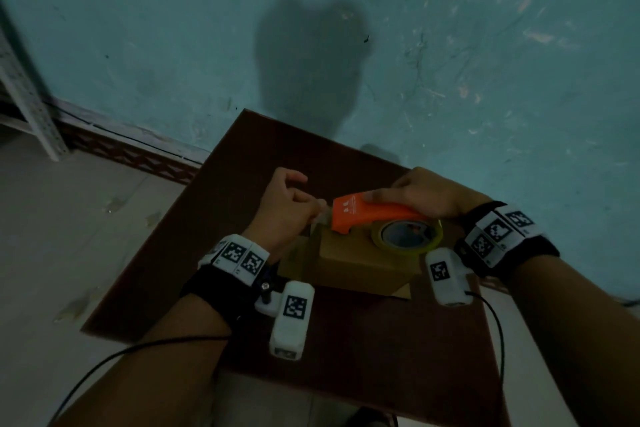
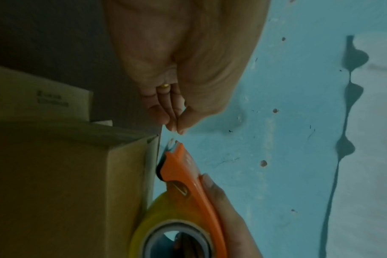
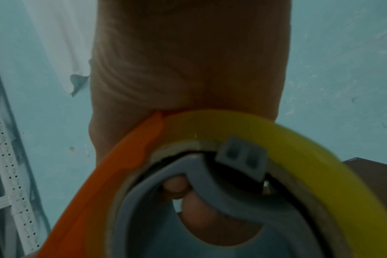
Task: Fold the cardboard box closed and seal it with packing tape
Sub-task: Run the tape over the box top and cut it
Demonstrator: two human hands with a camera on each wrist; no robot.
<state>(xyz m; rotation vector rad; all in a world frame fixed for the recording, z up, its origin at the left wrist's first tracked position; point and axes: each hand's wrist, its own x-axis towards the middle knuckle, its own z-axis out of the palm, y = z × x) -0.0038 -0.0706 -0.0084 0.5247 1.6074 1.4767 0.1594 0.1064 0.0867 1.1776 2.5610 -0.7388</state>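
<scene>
A small brown cardboard box (image 1: 360, 263) stands on a dark brown table (image 1: 242, 184), with its top flaps folded down. My right hand (image 1: 391, 196) grips an orange tape dispenser (image 1: 367, 215) that lies on the box top and carries a yellowish tape roll (image 1: 405, 236). In the right wrist view its fingers (image 3: 194, 209) curl through the grey core of the roll (image 3: 298, 148). My left hand (image 1: 313, 206) is at the dispenser's front end, at the box's left edge. Its thumb and fingertips (image 2: 177, 125) pinch together just ahead of the dispenser's tip (image 2: 177, 148), on what looks like a pale tape end.
The table stands against a teal wall (image 1: 450, 62). A white perforated metal rack (image 1: 31, 104) is at the far left, on a pale floor (image 1: 69, 218). Black cables run from both wrist cameras. An outer box flap (image 2: 40, 97) sticks out beside the box.
</scene>
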